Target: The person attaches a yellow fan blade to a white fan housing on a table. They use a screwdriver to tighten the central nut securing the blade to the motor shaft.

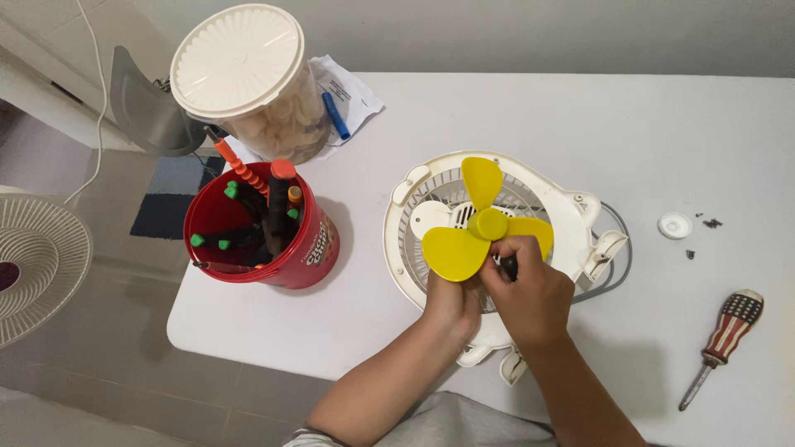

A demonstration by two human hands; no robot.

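Near the counter's [580, 124] front edge, the right hand [530, 290] gripped a dark tool, seemingly; the left hand [451, 302] steadied the yellow fan blade [476, 232], which could crack if forced.

Head camera — looks steeply down, close over the white table [530, 108].

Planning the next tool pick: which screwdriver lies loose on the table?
The striped-handled screwdriver at the table's right edge; the others stand in the red tub.
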